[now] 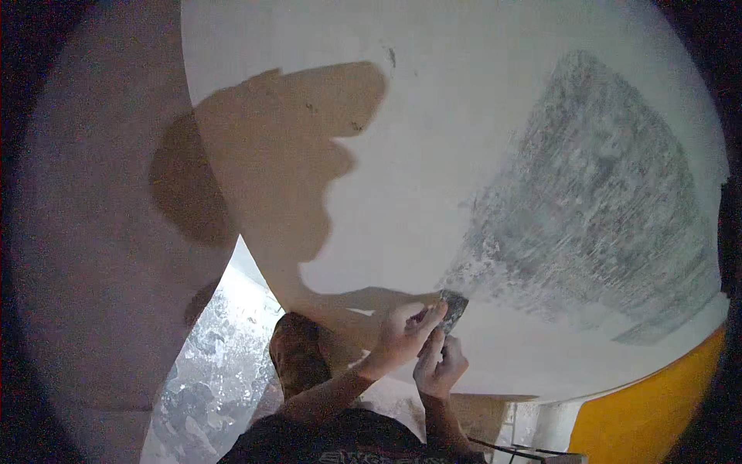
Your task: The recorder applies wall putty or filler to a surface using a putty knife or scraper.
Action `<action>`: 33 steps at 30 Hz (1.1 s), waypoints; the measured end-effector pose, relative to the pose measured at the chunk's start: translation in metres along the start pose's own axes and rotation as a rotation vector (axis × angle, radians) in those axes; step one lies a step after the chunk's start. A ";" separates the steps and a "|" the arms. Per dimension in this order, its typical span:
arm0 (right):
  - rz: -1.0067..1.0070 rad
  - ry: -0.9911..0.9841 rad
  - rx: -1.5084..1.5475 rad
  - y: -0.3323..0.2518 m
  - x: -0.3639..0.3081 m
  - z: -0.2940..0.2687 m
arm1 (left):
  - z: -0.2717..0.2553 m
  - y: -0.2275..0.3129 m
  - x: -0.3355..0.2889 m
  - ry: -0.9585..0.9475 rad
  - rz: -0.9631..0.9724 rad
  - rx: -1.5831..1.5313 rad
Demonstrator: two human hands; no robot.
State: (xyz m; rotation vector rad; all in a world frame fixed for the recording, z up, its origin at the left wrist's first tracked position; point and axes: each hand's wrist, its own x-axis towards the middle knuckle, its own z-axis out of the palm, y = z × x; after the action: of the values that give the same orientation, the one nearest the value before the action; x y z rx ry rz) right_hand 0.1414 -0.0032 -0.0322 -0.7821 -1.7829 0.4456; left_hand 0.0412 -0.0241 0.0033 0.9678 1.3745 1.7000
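Note:
A small dark grey flat piece [456,311], speckled with white, stands upright between my fingertips just in front of the white surface. My left hand [406,336] pinches its left side, the thumb lying along it. Lower down, my right hand [442,370] has its fingers drawn together at the piece's bottom edge. The piece's exact kind cannot be made out. Behind and above the hands spreads a broad white wall [417,224]. A rough, streaky grey patch [595,193] covers much of its right part, reaching down close to the piece.
At left a brownish-grey surface [93,232] meets the white one along a bent edge. Below that lies a brightly lit, stained floor [212,363], with a dark shoe [297,348] beside it. An orange-yellow surface [657,394] curves along the lower right. My shadow [286,147] falls across the wall.

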 end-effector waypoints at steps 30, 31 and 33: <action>-0.083 0.018 -0.085 0.003 0.001 -0.002 | 0.005 -0.005 -0.003 0.148 0.238 0.181; -0.073 0.033 -0.092 0.004 0.002 -0.001 | 0.005 -0.006 -0.003 0.220 0.240 0.208; -0.085 0.058 -0.087 0.003 0.001 -0.003 | 0.005 -0.006 -0.004 0.151 0.130 0.066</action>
State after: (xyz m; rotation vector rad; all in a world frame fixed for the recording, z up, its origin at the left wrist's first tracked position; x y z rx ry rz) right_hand 0.1445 -0.0002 -0.0328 -0.7693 -1.7836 0.2877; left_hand 0.0479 -0.0246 -0.0028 1.0013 1.5012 1.8674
